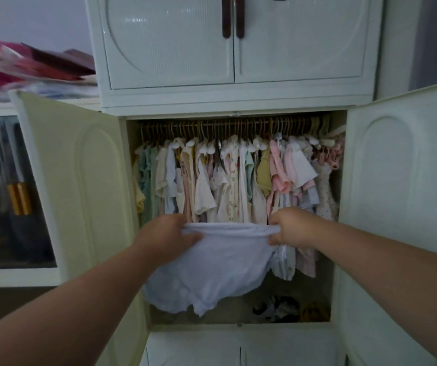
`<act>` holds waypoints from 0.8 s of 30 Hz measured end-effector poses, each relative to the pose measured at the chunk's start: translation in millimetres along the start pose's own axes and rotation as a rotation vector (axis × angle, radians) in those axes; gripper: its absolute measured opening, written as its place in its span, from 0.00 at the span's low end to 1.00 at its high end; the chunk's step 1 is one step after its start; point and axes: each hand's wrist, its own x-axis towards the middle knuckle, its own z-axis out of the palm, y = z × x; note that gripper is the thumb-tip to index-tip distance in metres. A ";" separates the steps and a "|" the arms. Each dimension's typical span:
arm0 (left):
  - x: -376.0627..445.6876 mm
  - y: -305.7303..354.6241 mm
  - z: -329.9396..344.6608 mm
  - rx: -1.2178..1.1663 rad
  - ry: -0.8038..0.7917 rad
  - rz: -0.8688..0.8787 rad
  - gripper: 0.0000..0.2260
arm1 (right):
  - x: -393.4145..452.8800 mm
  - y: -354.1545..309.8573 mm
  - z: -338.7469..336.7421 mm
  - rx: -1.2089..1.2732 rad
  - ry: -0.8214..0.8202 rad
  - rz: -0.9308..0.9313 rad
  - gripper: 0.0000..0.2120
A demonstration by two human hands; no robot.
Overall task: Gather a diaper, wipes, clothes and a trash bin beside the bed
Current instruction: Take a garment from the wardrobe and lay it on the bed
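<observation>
A small white pair of baby shorts point(212, 270) hangs stretched between my hands in front of the open wardrobe compartment. My left hand point(169, 233) grips the left end of its waistband, thumb over the cloth. My right hand point(288, 228) pinches the right end of the waistband. Behind it, several pastel baby clothes point(238, 180) hang on small hangers from a rail point(212, 126). No diaper, wipes or trash bin shows in this view.
Both cream wardrobe doors stand open, the left door point(80, 180) and the right door point(402, 194). Shut upper doors point(233, 40) sit above, shut lower doors point(238, 350) below. Loose small items point(278, 309) lie on the compartment floor. A glass-fronted cabinet point(3, 191) stands left, topped with red bags point(27, 64).
</observation>
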 end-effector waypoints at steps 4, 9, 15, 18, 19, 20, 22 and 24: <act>4.2 14.6 -8.4 -0.024 -0.041 0.004 0.17 | -14.6 9.3 -18.0 0.135 0.068 0.081 0.08; 14.7 47.9 -17.1 -0.062 0.017 0.001 0.11 | -27.4 19.9 -39.7 0.262 0.194 0.166 0.09; 15.3 89.9 -24.5 -0.140 0.072 -0.049 0.13 | -49.5 37.2 -60.8 0.510 0.350 0.196 0.09; 10.0 106.9 -28.8 -0.161 0.091 -0.067 0.15 | -65.3 44.2 -65.0 0.573 0.346 0.150 0.14; 7.2 112.4 -30.3 -0.163 0.094 -0.068 0.15 | -71.0 47.3 -66.8 0.577 0.339 0.143 0.15; 3.2 119.2 -31.9 -0.168 0.095 -0.068 0.16 | -78.0 50.7 -69.2 0.574 0.329 0.137 0.14; -5.0 131.7 -34.5 -0.164 0.094 -0.063 0.17 | -89.6 56.6 -72.9 0.573 0.322 0.126 0.14; -11.5 142.2 -35.9 -0.145 0.085 -0.062 0.18 | -99.8 59.0 -76.5 0.579 0.329 0.135 0.16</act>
